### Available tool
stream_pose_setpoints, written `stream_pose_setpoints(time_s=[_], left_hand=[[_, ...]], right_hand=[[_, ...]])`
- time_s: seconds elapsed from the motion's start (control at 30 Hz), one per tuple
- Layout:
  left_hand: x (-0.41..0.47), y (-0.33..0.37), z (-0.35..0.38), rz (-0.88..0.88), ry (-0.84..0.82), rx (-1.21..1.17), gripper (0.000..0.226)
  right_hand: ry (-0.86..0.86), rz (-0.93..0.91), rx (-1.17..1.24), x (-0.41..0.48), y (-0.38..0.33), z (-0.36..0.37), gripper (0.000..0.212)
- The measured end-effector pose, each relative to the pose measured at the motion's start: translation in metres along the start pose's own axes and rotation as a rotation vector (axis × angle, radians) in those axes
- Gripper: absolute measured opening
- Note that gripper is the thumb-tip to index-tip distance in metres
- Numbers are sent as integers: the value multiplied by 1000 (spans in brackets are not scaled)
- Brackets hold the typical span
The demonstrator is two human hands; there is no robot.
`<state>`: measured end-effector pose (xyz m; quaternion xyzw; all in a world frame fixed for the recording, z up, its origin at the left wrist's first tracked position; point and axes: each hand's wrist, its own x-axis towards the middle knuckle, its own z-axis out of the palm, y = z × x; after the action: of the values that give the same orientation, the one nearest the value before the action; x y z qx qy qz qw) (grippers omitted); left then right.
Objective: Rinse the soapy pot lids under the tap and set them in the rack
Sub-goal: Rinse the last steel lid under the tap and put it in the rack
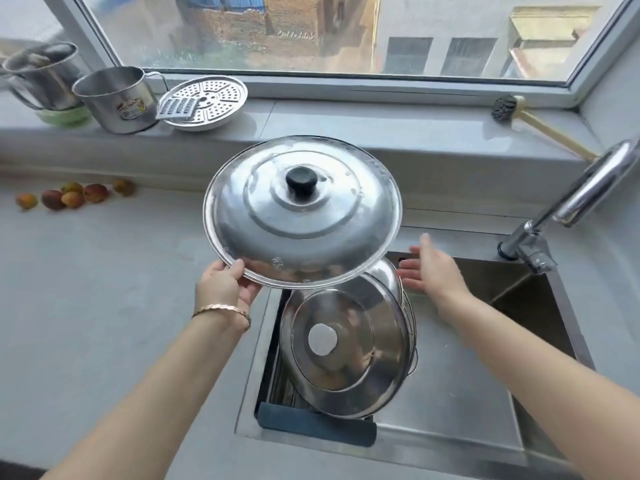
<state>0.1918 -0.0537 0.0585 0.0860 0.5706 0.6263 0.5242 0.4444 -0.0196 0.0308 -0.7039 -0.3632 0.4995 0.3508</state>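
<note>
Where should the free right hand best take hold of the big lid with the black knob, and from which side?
Probably the black knob: it stands raised at the centre of the big lid, whose domed top faces up and is uncovered. Come from the right and above, since the open right hand is on that side, while the left hand grips the near left rim.
</note>
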Motion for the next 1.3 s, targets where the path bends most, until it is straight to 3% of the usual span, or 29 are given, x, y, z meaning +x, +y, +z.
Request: stream_pose_setpoints(time_s=[0.2, 0.33, 0.5, 0.63, 0.73, 0.93, 1.3], left_hand=[[-70, -5, 46, 45, -251, 437, 30], [-93, -38, 75, -41, -311, 504, 27], [-93, -92, 110, -38, -136, 641, 26], [-97, -112, 136, 47, -31, 722, 45], [-97, -123, 148, 91, -6, 716, 43], [-94, -139, 168, 161, 59, 834, 43], [-94, -139, 186, 229, 89, 866, 48]], right_hand=[[-22, 259, 573, -12, 17, -88, 63], [53, 365, 450, -19, 64, -130, 55], [91, 451, 419, -14, 113, -161, 58], [63, 495, 317, 0, 134, -187, 57], [105, 429, 139, 16, 128, -200, 40], [110, 295, -81, 68, 93, -206, 57], [131, 384, -261, 122, 75, -182, 37]])
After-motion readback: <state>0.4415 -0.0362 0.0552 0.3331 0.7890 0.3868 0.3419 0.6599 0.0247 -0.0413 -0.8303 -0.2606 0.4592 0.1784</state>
